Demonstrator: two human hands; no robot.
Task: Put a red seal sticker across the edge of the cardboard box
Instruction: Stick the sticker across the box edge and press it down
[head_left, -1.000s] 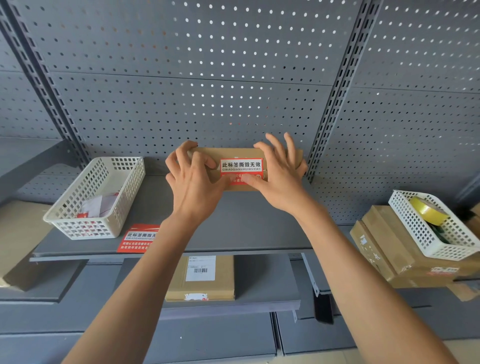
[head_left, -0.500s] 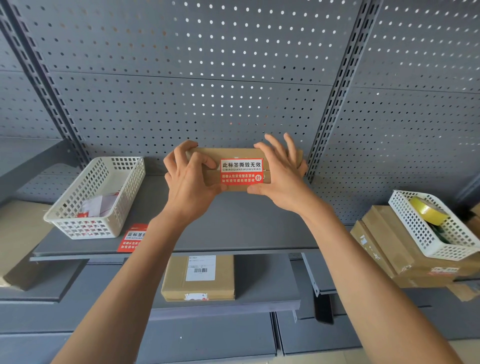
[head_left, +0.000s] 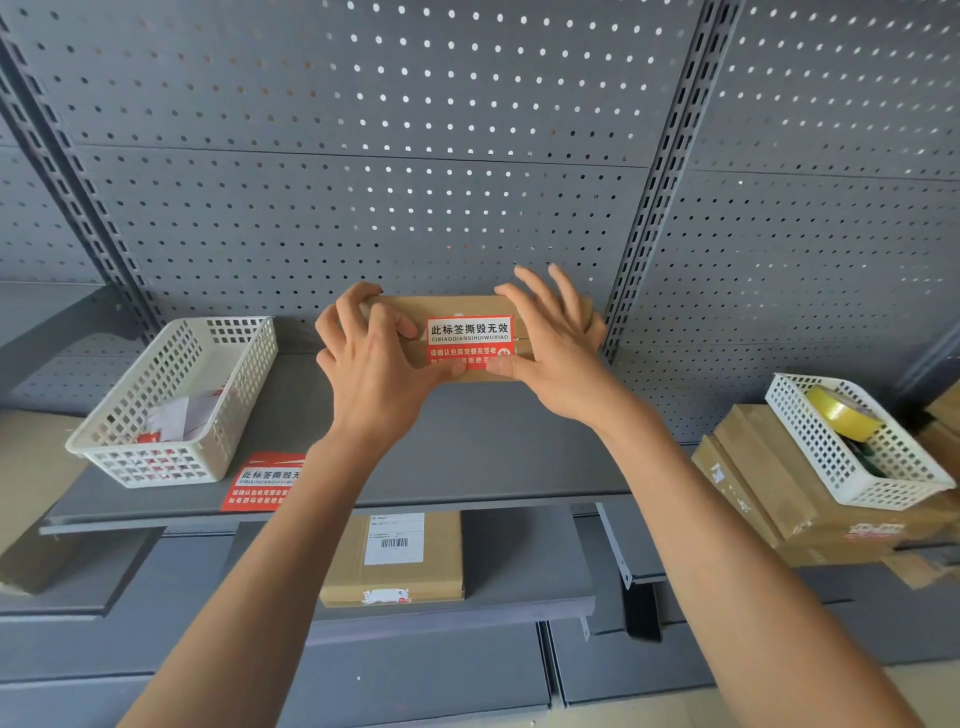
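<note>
The cardboard box (head_left: 467, 306) stands at the back of the grey shelf (head_left: 467, 447), against the pegboard (head_left: 363, 208). The red seal sticker (head_left: 470, 340) sits on the box's near face, lying across the seam there, its lower strip wrapping toward the bottom edge. The left hand (head_left: 371, 364) grips the box's left end, fingers curled over the top, thumb pressing the sticker's lower left corner. The right hand (head_left: 553, 348) braces the box's right end with fingers spread, thumb on the sticker's lower right. The box looks light and fairly stiff, so it is best steadied by its ends. The sticker is likely thin and prone to wrinkling; smoothing it outward from its middle should seat it.
</note>
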